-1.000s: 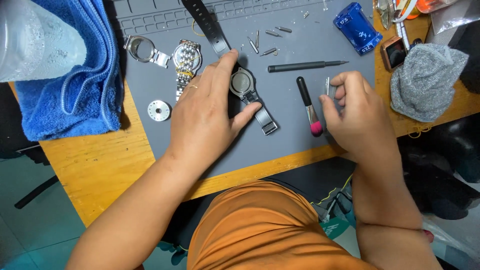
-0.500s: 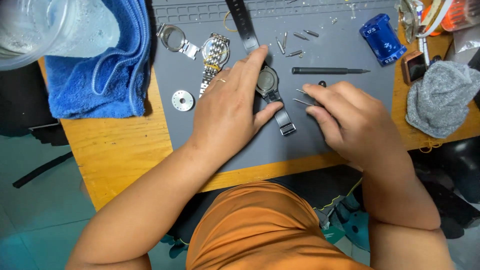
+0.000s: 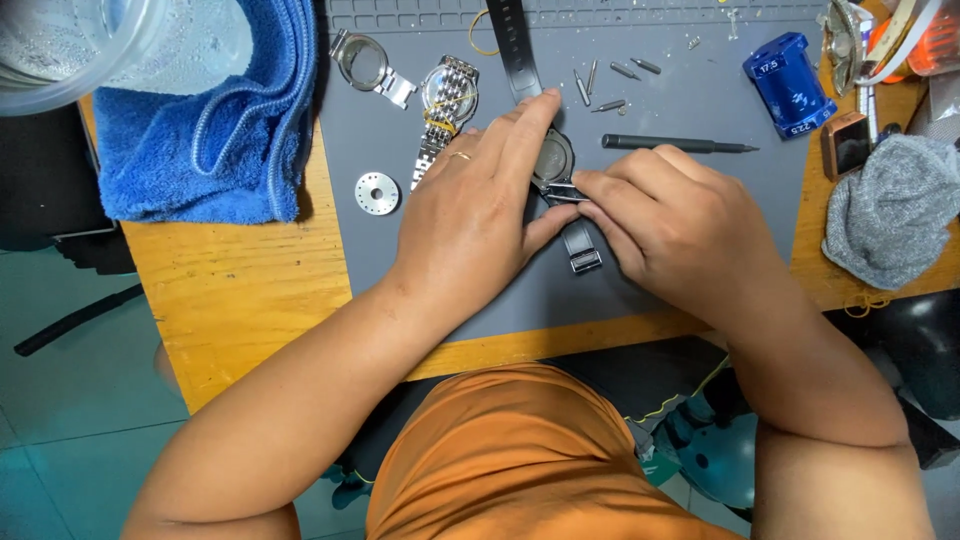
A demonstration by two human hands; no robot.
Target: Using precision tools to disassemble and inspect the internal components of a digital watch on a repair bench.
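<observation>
The left hand (image 3: 470,215) lies flat over a watch (image 3: 553,160) on the grey mat (image 3: 690,110), its forefinger stretched along the case and its thumb pressed in from below, so the watch is pinned rather than gripped; the right hand (image 3: 665,225) is clenched around a thin metal tool (image 3: 565,193), pinched between thumb and fingertips, with the tip touching the lower edge of the watch case; the watch sits near the middle of the mat, its black strap (image 3: 510,45) running toward the far edge of the tabletop (image 3: 240,290) and a short strap piece (image 3: 580,248) pointing toward the near edge.

Just left of the left hand lies a steel-bracelet watch (image 3: 447,100), and beyond it an empty watch case (image 3: 365,62); a small round metal disc (image 3: 377,192) rests near the left edge of the mat; a black screwdriver (image 3: 675,145) lies just beyond the right hand, with several small bits (image 3: 605,80) scattered farther off; a blue block (image 3: 788,85) stands toward the far right corner of the mat; a blue towel (image 3: 220,130) covers the far left corner of the tabletop, and a grey cloth (image 3: 890,215) sits at the right edge.
</observation>
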